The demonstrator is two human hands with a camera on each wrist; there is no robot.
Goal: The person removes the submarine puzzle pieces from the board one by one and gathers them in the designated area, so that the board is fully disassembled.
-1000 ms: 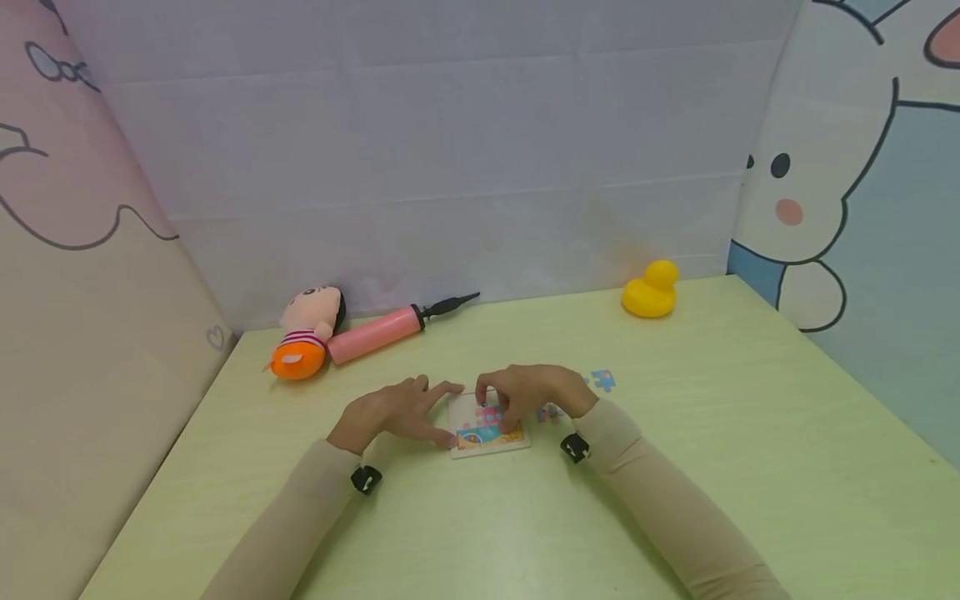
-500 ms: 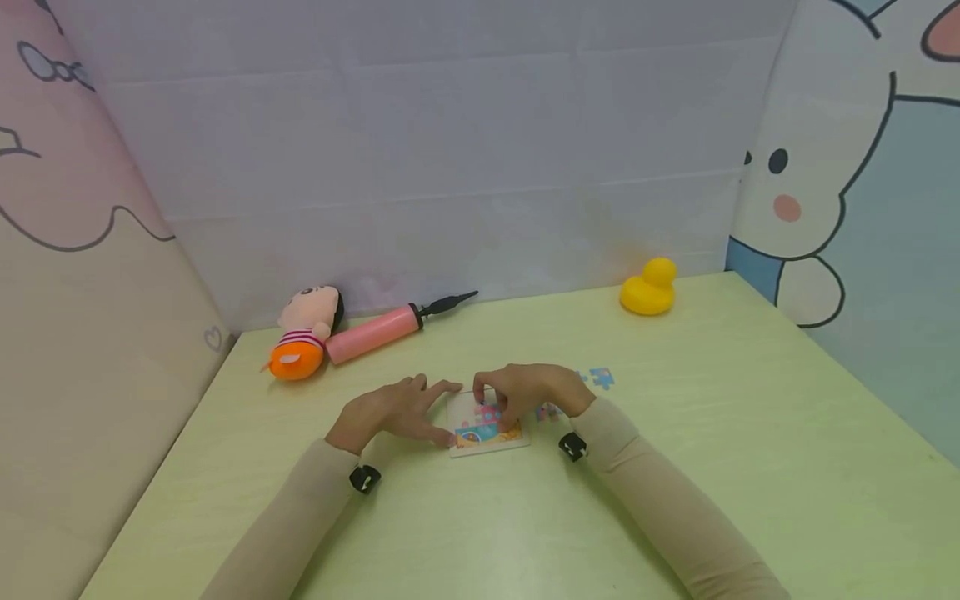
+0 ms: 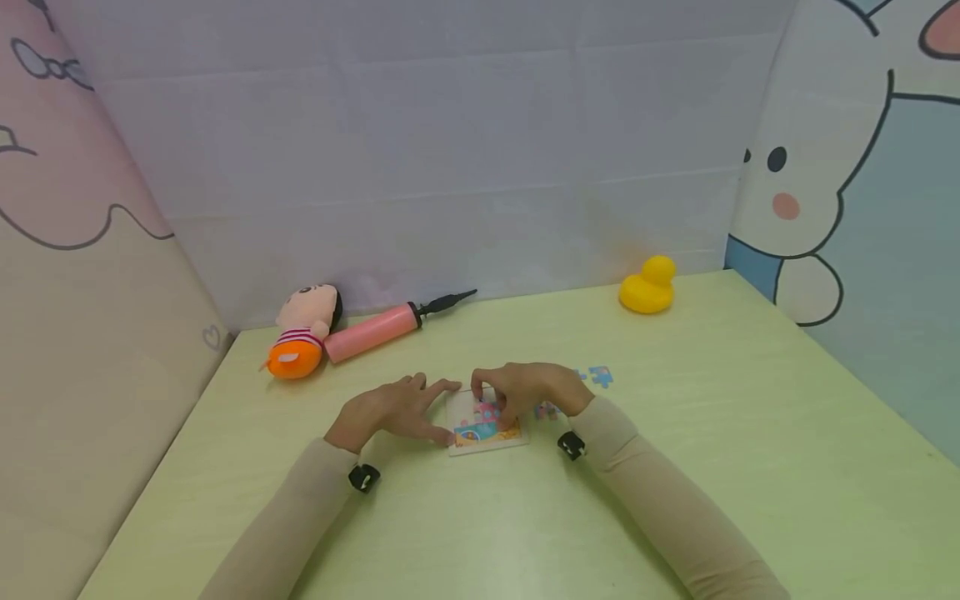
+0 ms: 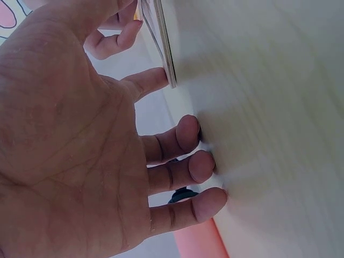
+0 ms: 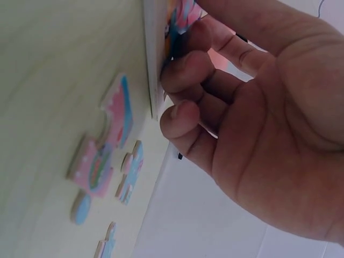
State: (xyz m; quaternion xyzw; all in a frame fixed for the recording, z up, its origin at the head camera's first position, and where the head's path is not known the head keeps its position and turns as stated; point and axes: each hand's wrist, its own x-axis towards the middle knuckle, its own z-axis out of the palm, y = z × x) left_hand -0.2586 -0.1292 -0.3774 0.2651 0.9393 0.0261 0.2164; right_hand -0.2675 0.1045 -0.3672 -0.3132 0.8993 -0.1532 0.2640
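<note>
A small puzzle board lies on the table between the two hands, with assembled pieces along its near side. My left hand spreads thumb and index finger to the board's left corners and touches its edge; in the left wrist view its other fingers extend fairly straight. Over the board, my right hand pinches a pink puzzle piece between thumb and curled index finger. The fingers partly hide this piece, so I cannot tell whether it is seated. The right wrist view shows the remaining fingers curled inward.
Several loose puzzle pieces lie right of the board, one a pink and blue piece. Toward the back are a plush doll, a pink hand pump and a yellow rubber duck. A white wall rises behind.
The head view shifts slightly. Both hands keep nearly the same pose and place at the board, and the loose pieces stay where they were.
</note>
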